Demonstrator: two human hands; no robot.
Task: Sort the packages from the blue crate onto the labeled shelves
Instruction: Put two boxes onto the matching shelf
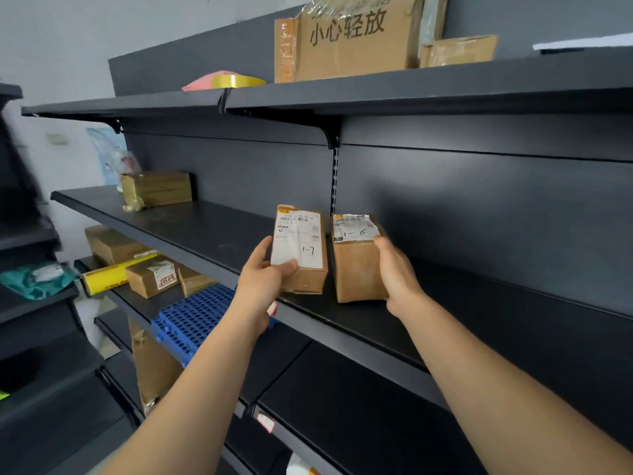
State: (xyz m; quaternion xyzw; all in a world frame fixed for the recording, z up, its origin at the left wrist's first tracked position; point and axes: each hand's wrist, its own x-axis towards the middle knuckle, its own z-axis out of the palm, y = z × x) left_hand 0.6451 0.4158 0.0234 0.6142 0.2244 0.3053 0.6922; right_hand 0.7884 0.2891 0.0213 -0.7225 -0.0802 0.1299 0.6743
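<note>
Two small brown cardboard packages stand side by side on the middle dark shelf (212, 231). The left package (301, 241) carries a white label marked 1-7; my left hand (263, 282) grips its lower left corner, thumb across the label. The right package (356, 265) has a label marked 1-6; my right hand (397, 272) holds its right side with fingers wrapped round the edge. A blue perforated crate (195, 317) lies on the shelf below, partly hidden by my left forearm.
Another taped box (157, 188) sits at the far left of the same shelf. The lower shelf holds several boxes (152, 277) and a yellow roll (113, 274). The top shelf carries a large carton (352, 39), a small box (459, 51) and yellow tape (236, 80). A second dark rack stands at left.
</note>
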